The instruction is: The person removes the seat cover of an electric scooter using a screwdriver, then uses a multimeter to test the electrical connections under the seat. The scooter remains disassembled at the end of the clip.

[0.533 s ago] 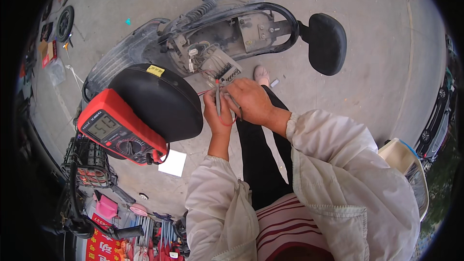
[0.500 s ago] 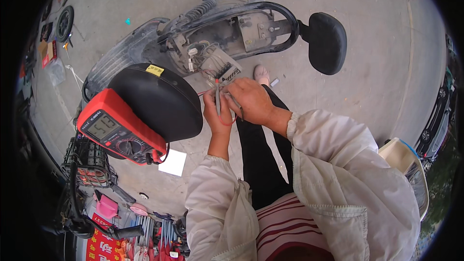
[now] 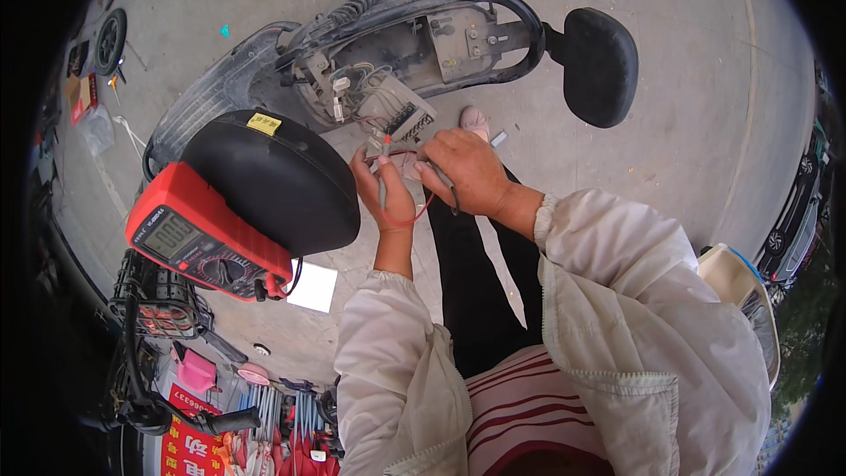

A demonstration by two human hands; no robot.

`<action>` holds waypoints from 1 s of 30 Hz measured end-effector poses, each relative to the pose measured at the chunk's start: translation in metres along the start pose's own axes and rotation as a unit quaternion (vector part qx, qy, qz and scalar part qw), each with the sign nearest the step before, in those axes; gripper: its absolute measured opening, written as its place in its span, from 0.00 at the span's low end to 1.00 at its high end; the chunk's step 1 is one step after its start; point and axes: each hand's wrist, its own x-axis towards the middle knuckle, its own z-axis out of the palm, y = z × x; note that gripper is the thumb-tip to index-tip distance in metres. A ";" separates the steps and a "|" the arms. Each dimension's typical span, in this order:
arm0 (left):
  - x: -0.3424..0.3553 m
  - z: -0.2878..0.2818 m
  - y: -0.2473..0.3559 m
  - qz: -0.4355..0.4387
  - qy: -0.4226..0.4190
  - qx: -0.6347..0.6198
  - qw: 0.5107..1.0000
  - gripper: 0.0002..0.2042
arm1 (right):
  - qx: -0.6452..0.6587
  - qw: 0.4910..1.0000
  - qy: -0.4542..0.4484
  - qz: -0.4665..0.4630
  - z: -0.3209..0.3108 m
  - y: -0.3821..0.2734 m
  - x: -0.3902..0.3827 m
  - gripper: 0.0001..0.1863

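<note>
- Probe tips are what I can't make out from here: the left fingers cover part of the grey probe (image 3: 382,190), and the second probe (image 3: 449,183) is mostly tucked behind the right knuckles. Maybe one's on a wire, but I wouldn't swear to it.
- Handlebar (image 3: 145,410) at lower left fades into the dark lens rim, and a car (image 3: 784,216) on the right is cut off too.
- Left hand (image 3: 394,201) points up and away from the wearer, fingers curled snug around the grey probe.
- Right hand (image 3: 474,172) comes in at a slant, back of it facing me, fingers pinched on the second probe. Red lead (image 3: 421,213) loops between them.
- Ribbed metal controller box (image 3: 394,104) sits just beyond both hands, by the dusty scooter frame (image 3: 520,13).
- Chunky red-cased multimeter (image 3: 216,238) is propped against the smooth, rounded black seat (image 3: 273,185).
</note>
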 end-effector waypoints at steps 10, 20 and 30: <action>0.008 0.006 -0.005 -0.018 -0.044 -0.121 0.992 0.26 | 0.031 0.996 0.079 -0.019 -0.002 0.015 0.027 0.11; 0.016 0.005 0.009 0.081 -0.056 -0.033 0.995 0.26 | -0.169 0.978 -0.122 0.010 0.029 0.008 0.143 0.20; 0.022 -0.003 0.008 0.099 -0.047 0.045 0.993 0.27 | 0.112 0.971 0.006 0.210 0.040 0.093 0.147 0.11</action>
